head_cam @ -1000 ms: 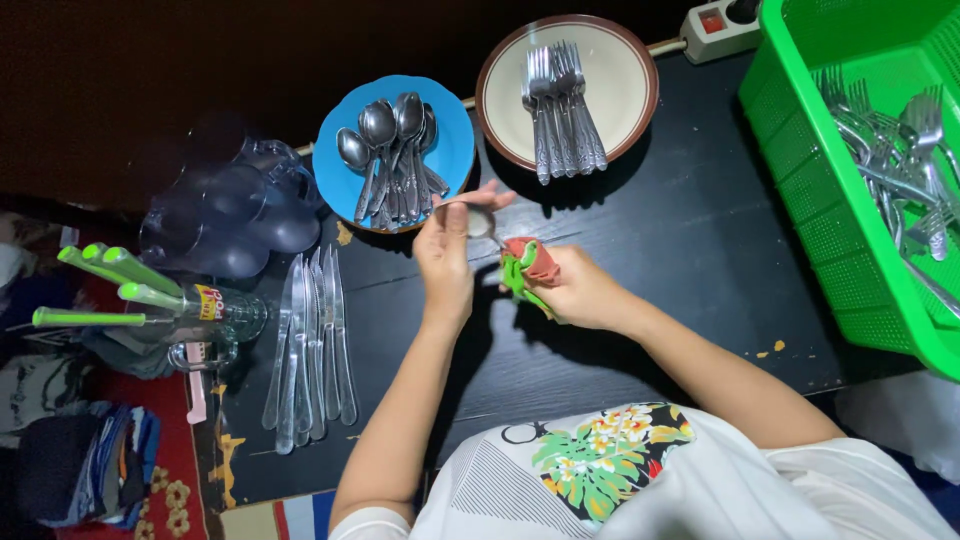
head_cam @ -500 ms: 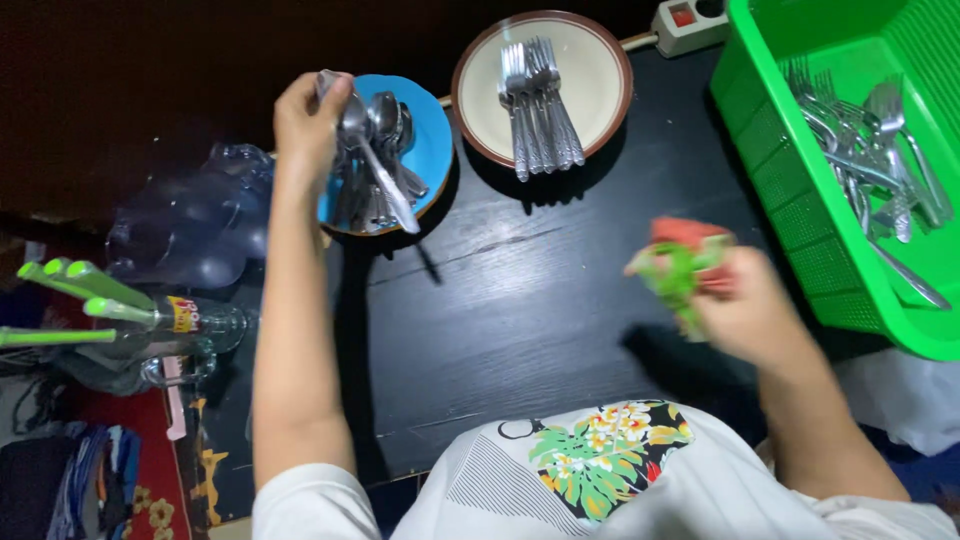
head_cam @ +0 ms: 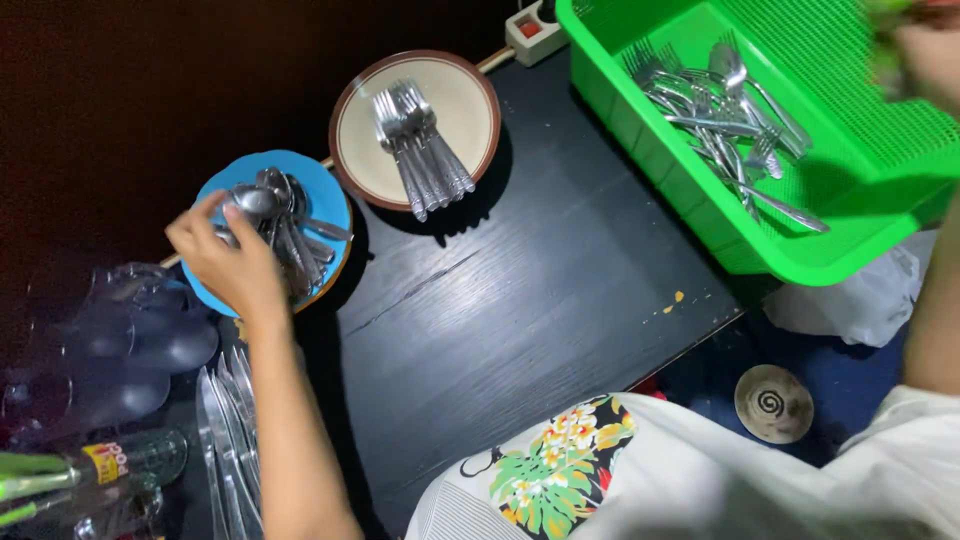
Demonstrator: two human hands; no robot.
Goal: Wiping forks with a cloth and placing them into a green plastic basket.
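Lowered left hand (head_cam: 228,262) now rests on spoons (head_cam: 285,225) in blue plate (head_cam: 322,198)

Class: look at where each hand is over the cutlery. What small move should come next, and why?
Probably the left hand lets go and lifts clear: its fingers rest on the spoons heaped on the blue plate. The right hand, blurred, is over the green basket of unsorted cutlery, seemingly reaching for another piece.

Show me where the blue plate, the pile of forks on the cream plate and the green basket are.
blue plate (head_cam: 318,192): head view, bare right edge of the plate.
pile of forks (head_cam: 420,150): head view, middle of the bundled handles.
green basket (head_cam: 650,140): head view, near side wall.
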